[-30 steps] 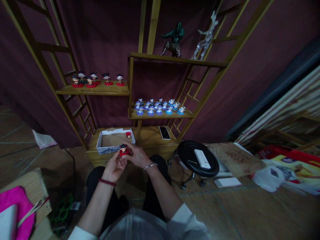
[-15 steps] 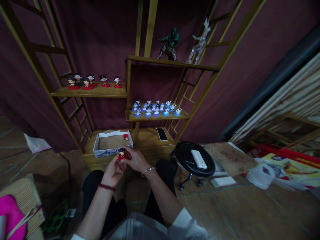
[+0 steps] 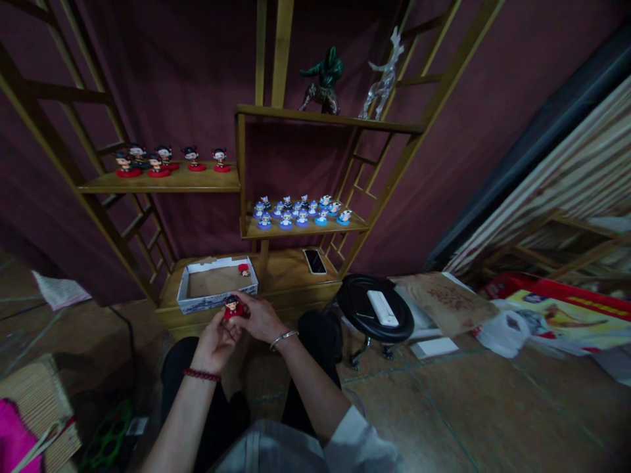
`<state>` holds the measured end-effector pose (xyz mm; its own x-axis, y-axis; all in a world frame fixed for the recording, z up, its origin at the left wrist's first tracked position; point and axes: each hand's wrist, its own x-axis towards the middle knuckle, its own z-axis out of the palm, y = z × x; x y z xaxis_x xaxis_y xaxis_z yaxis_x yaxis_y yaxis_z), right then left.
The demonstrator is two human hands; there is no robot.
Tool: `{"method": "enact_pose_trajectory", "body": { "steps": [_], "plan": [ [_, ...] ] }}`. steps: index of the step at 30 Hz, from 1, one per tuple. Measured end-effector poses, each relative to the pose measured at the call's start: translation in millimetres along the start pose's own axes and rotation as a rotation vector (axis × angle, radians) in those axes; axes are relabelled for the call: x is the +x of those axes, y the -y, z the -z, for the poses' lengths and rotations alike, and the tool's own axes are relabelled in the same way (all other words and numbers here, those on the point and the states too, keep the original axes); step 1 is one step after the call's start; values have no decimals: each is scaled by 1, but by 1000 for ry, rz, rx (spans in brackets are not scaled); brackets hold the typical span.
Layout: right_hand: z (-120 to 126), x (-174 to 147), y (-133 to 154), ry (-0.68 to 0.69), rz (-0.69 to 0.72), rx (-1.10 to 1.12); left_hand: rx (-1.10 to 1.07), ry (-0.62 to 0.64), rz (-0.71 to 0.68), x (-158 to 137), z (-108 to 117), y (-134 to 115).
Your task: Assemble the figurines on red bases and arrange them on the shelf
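Between my two hands is a small figurine (image 3: 231,306) with black hair and a red base, held upright just in front of an open cardboard box (image 3: 185,289). My left hand (image 3: 217,341) cups it from below and the left, fingers closed around its lower part. On its right side, my right hand (image 3: 259,320) grips it with thumb and fingers. Inside the box, at its right end, another red-based figurine (image 3: 244,270) lies on its side. Several similar red-based figurines (image 3: 196,159) stand on the left shelf (image 3: 172,180) above.
Several purple- and blue-based figurines (image 3: 286,221) fill the middle shelf (image 3: 305,231). A phone (image 3: 314,261) lies right of the box. Above stand a dark green statue (image 3: 325,79) and a clear deer figure (image 3: 382,82). A black stool (image 3: 352,309) bearing a white object (image 3: 382,308) is at right.
The camera view has turned slightly, so the shelves appear a little further left. Both hands still hold the figurine in much the same grip.
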<state>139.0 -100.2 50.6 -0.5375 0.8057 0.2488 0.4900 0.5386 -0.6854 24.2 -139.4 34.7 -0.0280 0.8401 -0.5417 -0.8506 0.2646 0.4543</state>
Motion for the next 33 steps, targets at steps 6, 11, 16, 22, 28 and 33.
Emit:
{"method": "enact_pose_trajectory", "body": {
  "steps": [6, 11, 16, 22, 28, 33],
  "plan": [
    [-4, 1, 0, 10, 11, 3, 12, -28, 5, 0, 2, -1],
    [-6, 3, 2, 27, 2, 2, 14, -43, 2, 1, 4, -3],
    [-8, 3, 2, 29, 2, 2, 21, -58, 12, 2, 5, -4],
    [-5, 3, -5, 20, -11, 10, 19, -49, 5, 8, 3, 0],
    [-6, 4, -11, 1, -28, -8, 16, -13, 21, 13, 2, -1],
    [-8, 6, -13, 7, -19, 14, 20, -20, 18, 14, 1, -2]
  ]
}}
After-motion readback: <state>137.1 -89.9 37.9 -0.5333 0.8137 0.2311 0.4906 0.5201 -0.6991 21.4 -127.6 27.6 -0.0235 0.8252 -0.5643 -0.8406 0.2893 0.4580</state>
